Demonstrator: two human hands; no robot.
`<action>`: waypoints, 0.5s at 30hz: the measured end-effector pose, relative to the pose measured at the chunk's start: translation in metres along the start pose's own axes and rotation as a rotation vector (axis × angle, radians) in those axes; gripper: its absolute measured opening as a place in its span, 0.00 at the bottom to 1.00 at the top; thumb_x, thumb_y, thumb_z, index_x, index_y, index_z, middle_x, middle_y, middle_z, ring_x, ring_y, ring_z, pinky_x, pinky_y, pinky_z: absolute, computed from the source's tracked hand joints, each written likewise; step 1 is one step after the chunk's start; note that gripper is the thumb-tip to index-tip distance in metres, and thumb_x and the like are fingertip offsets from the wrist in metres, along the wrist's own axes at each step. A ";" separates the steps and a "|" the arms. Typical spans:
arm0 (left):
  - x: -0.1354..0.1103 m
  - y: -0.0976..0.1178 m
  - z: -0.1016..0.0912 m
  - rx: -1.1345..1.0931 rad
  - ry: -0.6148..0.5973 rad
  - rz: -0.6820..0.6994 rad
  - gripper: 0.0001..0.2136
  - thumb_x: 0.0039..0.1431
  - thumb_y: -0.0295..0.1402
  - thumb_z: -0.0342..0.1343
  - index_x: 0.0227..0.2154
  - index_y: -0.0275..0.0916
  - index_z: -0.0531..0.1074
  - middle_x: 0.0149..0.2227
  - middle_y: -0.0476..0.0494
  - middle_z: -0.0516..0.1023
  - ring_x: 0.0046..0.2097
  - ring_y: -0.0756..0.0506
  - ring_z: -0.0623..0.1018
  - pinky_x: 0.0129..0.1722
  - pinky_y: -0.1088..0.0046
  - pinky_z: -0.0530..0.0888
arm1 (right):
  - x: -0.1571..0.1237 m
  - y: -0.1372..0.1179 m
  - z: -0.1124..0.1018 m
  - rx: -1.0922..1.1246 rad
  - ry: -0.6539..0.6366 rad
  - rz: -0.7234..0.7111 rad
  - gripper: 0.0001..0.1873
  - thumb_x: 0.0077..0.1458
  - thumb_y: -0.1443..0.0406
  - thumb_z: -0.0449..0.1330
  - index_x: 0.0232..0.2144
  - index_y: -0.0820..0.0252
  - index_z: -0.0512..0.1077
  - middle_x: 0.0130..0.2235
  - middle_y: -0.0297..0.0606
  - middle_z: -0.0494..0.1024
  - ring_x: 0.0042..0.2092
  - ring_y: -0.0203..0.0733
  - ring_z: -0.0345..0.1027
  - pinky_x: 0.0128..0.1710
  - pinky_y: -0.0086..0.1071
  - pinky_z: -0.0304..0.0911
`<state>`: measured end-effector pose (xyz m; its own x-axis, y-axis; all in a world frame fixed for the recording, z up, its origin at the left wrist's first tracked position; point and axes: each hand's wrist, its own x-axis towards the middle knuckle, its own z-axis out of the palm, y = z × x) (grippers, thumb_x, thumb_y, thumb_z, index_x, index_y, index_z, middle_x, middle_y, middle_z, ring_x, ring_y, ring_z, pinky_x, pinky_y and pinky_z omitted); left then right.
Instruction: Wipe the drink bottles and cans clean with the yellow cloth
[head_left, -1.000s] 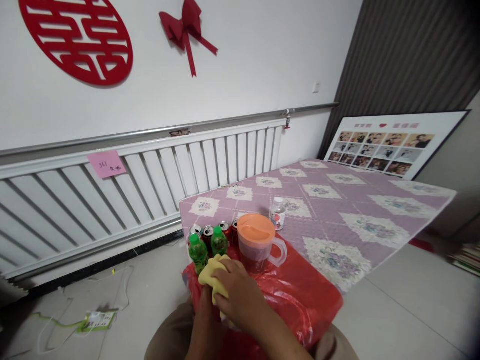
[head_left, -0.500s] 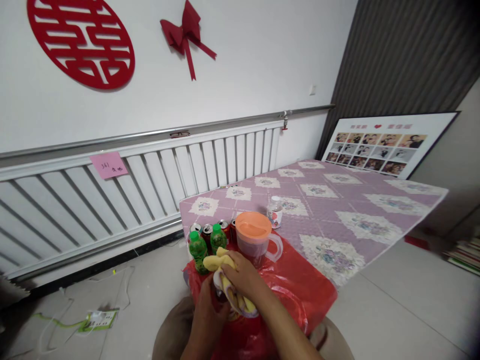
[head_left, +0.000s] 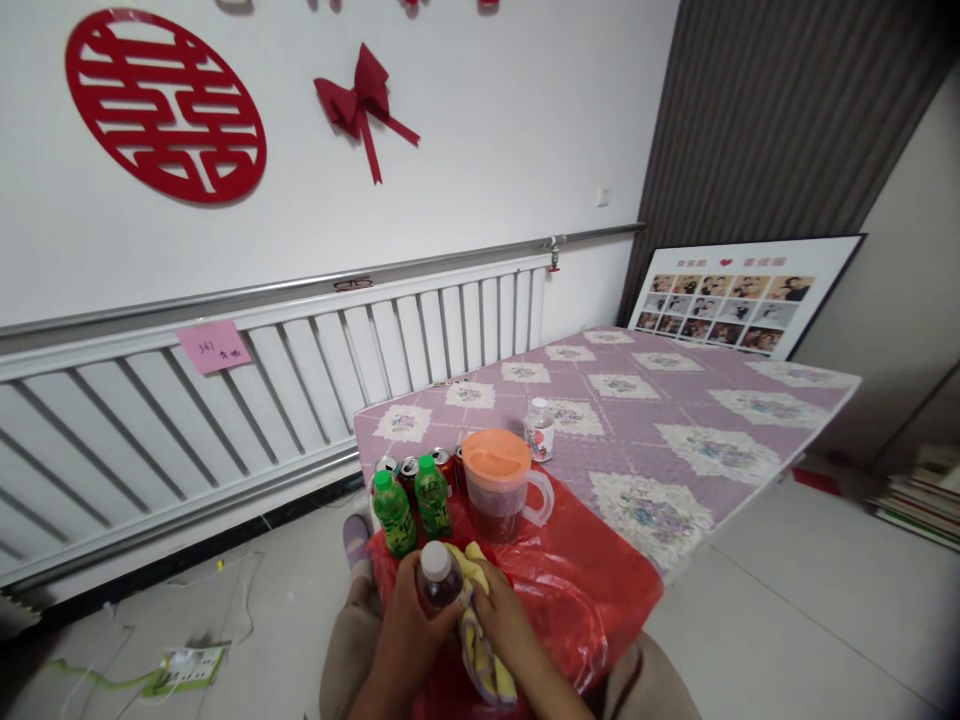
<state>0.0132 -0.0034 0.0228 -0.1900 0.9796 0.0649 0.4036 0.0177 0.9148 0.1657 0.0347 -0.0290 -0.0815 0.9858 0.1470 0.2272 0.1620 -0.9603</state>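
Observation:
My left hand (head_left: 414,632) is wrapped round a bottle of dark drink (head_left: 440,580) with a white cap, held upright close to me. In my right hand (head_left: 501,612) is a yellow cloth (head_left: 480,650), pressed against the bottle's right side; part of it hangs down. Just beyond stand two green-capped bottles (head_left: 395,515) with green labels. Beside them is a clear plastic pitcher (head_left: 499,510) with an orange lid, partly filled with dark liquid. The lower part of the held bottle is hidden by my fingers.
Several drink cans (head_left: 441,463) stand behind the green bottles. A small white-capped bottle (head_left: 539,432) is behind the pitcher. Red plastic sheeting (head_left: 592,560) covers the near corner of the table with its purple patterned cloth (head_left: 622,450). A white radiator (head_left: 315,390) runs along the wall.
The yellow cloth has come down off the bottle's top to its right side, with my right hand lower. The white cap now shows. The view has shifted slightly.

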 end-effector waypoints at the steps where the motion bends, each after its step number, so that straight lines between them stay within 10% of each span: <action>1: 0.003 0.001 -0.003 -0.021 -0.025 0.021 0.30 0.46 0.30 0.62 0.56 0.34 0.67 0.56 0.32 0.79 0.56 0.35 0.79 0.58 0.57 0.74 | 0.001 0.000 -0.001 -0.001 -0.001 -0.001 0.24 0.57 0.56 0.56 0.50 0.61 0.79 0.48 0.49 0.82 0.53 0.54 0.75 0.58 0.49 0.66; 6: 0.019 0.011 -0.024 -0.042 -0.128 0.135 0.32 0.48 0.26 0.56 0.61 0.37 0.67 0.65 0.35 0.72 0.67 0.37 0.70 0.69 0.53 0.63 | 0.001 -0.001 -0.002 -0.008 0.017 -0.009 0.24 0.56 0.54 0.57 0.48 0.60 0.80 0.46 0.49 0.83 0.50 0.54 0.77 0.56 0.49 0.68; 15: 0.019 0.025 -0.025 -0.008 -0.154 0.145 0.24 0.48 0.27 0.58 0.51 0.41 0.76 0.53 0.40 0.84 0.52 0.36 0.82 0.56 0.56 0.76 | -0.003 -0.031 0.003 -0.037 0.126 -0.126 0.24 0.61 0.56 0.55 0.57 0.56 0.73 0.62 0.46 0.73 0.64 0.51 0.64 0.65 0.45 0.58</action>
<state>-0.0026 0.0112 0.0572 0.0084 0.9909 0.1346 0.4099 -0.1262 0.9034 0.1556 0.0261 -0.0001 0.0103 0.9550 0.2965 0.2588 0.2839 -0.9233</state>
